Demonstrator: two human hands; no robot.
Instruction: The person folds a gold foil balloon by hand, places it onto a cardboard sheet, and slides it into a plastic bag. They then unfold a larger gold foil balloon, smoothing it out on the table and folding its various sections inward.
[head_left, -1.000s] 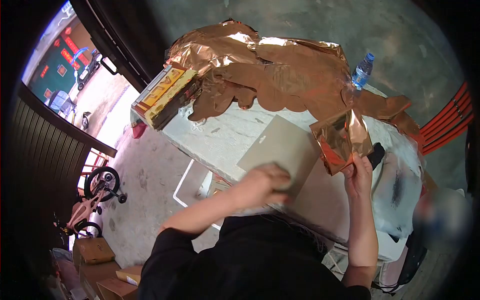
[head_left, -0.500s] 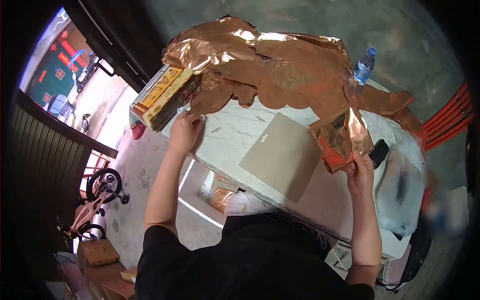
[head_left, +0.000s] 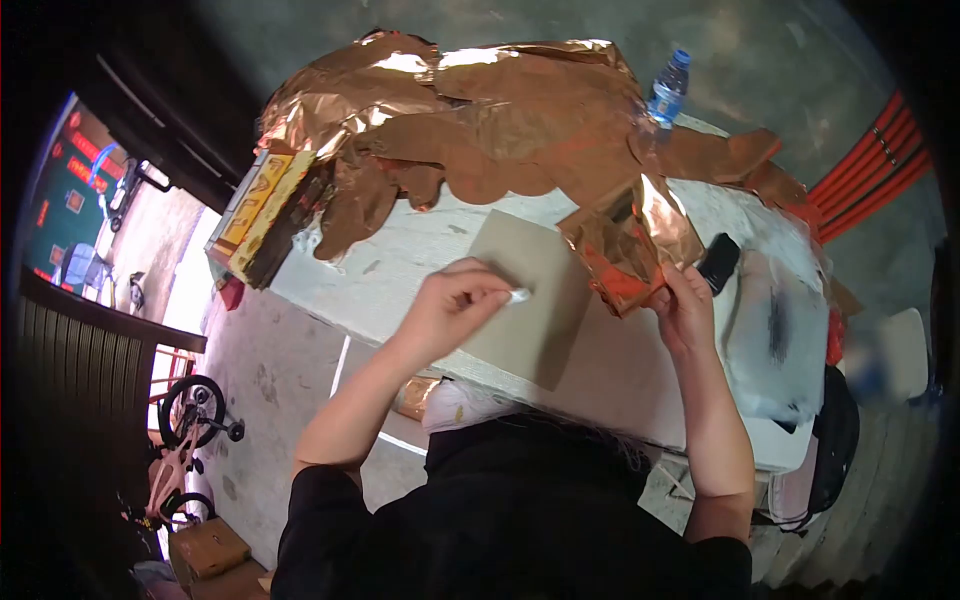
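Note:
My left hand (head_left: 447,312) is over the beige-grey board (head_left: 525,345), fingers pinched on a small white piece (head_left: 518,296) that is too small to identify. In my right hand (head_left: 687,305) is the edge of a shiny copper-coloured foil bag (head_left: 645,240), its wrinkled mouth partly spread toward the left hand. A black object (head_left: 719,262) lies just right of that hand. Beyond both hands, a heap of copper foil sheets (head_left: 490,130) covers the far side of the white table (head_left: 390,275).
A yellow box (head_left: 262,215) stands at the table's left end. A water bottle (head_left: 669,88) is at the far right, near red chairs (head_left: 870,165). A clear plastic bag (head_left: 775,340) lies on the right. Below left are a small bicycle (head_left: 185,450) and a cardboard box (head_left: 208,547).
My left hand has moved right from beside the yellow box to above the board, with the white piece in its fingers. My right hand still holds the foil bag. The view has shifted.

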